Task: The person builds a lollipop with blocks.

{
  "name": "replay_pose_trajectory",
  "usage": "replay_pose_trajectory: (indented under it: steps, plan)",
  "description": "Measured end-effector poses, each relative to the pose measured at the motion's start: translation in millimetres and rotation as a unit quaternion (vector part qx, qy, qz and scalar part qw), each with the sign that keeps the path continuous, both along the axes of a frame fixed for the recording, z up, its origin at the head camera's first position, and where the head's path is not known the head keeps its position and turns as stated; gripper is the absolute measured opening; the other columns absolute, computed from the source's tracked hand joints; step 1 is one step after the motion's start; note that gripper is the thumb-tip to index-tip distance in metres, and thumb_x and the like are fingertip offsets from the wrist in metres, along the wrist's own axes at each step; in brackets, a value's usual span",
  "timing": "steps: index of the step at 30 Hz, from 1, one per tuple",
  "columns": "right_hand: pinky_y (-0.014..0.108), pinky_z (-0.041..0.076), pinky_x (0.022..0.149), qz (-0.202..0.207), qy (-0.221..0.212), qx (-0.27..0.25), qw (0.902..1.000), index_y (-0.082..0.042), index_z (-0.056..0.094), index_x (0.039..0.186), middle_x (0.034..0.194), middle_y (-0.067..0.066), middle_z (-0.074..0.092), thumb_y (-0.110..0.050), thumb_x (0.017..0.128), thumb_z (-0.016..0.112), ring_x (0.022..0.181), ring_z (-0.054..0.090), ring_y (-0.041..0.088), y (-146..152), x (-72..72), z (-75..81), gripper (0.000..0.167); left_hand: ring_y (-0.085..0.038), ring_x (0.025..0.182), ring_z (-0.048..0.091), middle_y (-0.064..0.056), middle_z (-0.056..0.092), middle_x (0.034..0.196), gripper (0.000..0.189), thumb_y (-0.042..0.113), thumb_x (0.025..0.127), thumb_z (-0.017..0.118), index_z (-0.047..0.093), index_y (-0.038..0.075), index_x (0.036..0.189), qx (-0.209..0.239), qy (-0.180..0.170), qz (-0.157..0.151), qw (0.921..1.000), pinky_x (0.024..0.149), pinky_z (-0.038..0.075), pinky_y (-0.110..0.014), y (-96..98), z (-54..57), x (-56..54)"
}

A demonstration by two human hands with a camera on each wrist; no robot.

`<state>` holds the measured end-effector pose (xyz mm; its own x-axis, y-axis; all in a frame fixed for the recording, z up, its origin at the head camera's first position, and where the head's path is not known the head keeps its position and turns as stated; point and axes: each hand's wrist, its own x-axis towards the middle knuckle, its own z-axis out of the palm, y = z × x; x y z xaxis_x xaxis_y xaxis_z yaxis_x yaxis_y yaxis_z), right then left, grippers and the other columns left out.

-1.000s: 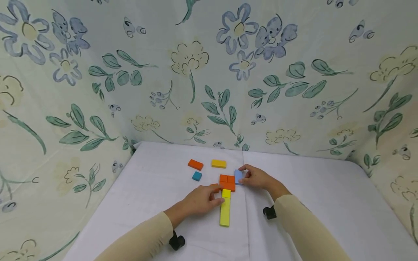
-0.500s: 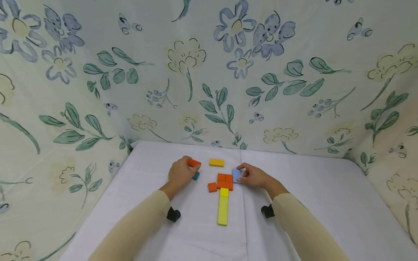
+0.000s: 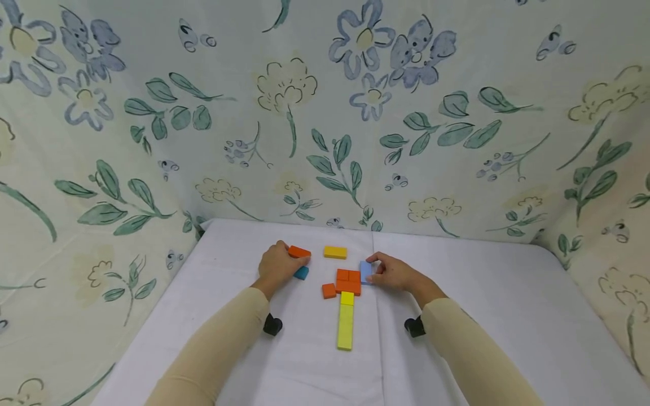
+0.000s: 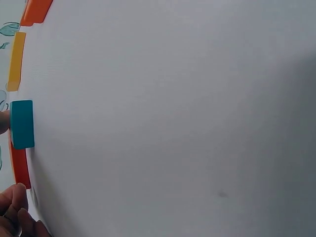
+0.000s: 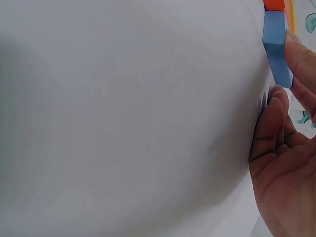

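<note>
In the head view my left hand pinches a long orange block by its ends, with a teal block just in front of it. The left wrist view puts that teal block nearer the camera, partly covering the orange one. My right hand holds a light blue block between thumb and fingers, against the right side of an orange block group. Below that group lie a small yellow block and a long yellow-green strip in line.
A small orange block lies just left of the group. Farther back is a yellow block. Everything sits on a white cloth-covered table, with a floral curtain rising behind it.
My left hand has gone from beside the yellow strip back and left to the long orange block, and has taken hold of it. The right hand stays at the light blue block.
</note>
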<state>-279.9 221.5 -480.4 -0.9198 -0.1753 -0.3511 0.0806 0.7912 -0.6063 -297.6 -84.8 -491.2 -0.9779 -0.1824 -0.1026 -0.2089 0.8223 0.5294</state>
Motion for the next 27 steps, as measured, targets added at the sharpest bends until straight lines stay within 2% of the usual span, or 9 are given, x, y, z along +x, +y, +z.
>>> replay_pose_trajectory:
  steps: [5,12,17,20,22,27]
  plan:
    - [0.031,0.046,0.076,-0.001,-0.002,-0.001,1.0,-0.02,0.055,0.137,0.097,0.008,0.058,-0.033,0.092,0.077,0.088,0.055,0.022,-1,-0.2,0.9,0.052,-0.025,0.092,0.062,-0.012,0.067,0.108,0.067,0.058,0.083,0.075,0.06,0.003,0.118,-0.006,-0.011,-0.005,0.9999,0.087,0.057,-0.039,0.1,3.8,-1.3]
    - [0.031,0.046,0.076,-0.011,-0.006,0.001,0.9999,-0.021,0.056,0.137,0.097,0.008,0.058,-0.032,0.091,0.078,0.088,0.055,0.022,-1,0.8,-1.2,0.052,-0.025,0.091,0.06,-0.011,0.067,0.103,0.064,0.054,0.081,0.08,0.063,0.003,0.115,-0.026,-0.022,-0.032,0.9989,0.085,0.055,-0.038,-0.1,9.6,-1.8]
    - [0.031,0.045,0.077,-0.01,-0.005,-0.003,0.9999,-0.021,0.056,0.137,0.096,0.007,0.057,-0.032,0.091,0.079,0.088,0.055,0.022,-2,1.0,-3.3,0.052,-0.025,0.094,0.06,-0.011,0.069,0.108,0.068,0.055,0.078,0.08,0.064,0.004,0.121,-0.042,-0.016,-0.048,0.9978,0.089,0.056,-0.04,1.6,10.3,-2.1]
    - [0.031,0.045,0.076,-0.01,-0.005,-0.002,0.9999,-0.021,0.056,0.137,0.097,0.007,0.057,-0.031,0.091,0.079,0.088,0.055,0.021,-2,0.9,-3.5,0.053,-0.024,0.09,0.061,-0.009,0.069,0.104,0.07,0.056,0.077,0.08,0.064,0.005,0.123,-0.044,0.003,-0.086,0.9953,0.086,0.057,-0.039,4.7,11.0,-2.6]
    - [0.031,0.045,0.076,-0.012,-0.005,-0.001,0.9999,-0.021,0.056,0.137,0.096,0.007,0.058,-0.031,0.091,0.079,0.088,0.055,0.021,-2,1.2,-2.9,0.052,-0.022,0.088,0.059,-0.006,0.068,0.098,0.069,0.056,0.077,0.08,0.066,0.006,0.122,-0.037,0.015,-0.127,0.9911,0.083,0.056,-0.037,7.4,11.3,-2.2]
    - [0.031,0.045,0.077,-0.016,-0.005,0.001,0.9999,-0.022,0.056,0.137,0.097,0.007,0.057,-0.03,0.091,0.078,0.089,0.055,0.021,-2,2.5,-0.4,0.051,-0.017,0.093,0.054,0.002,0.062,0.092,0.065,0.056,0.077,0.083,0.069,0.01,0.121,-0.02,0.017,-0.239,0.9707,0.08,0.051,-0.03,14.6,7.5,0.0]
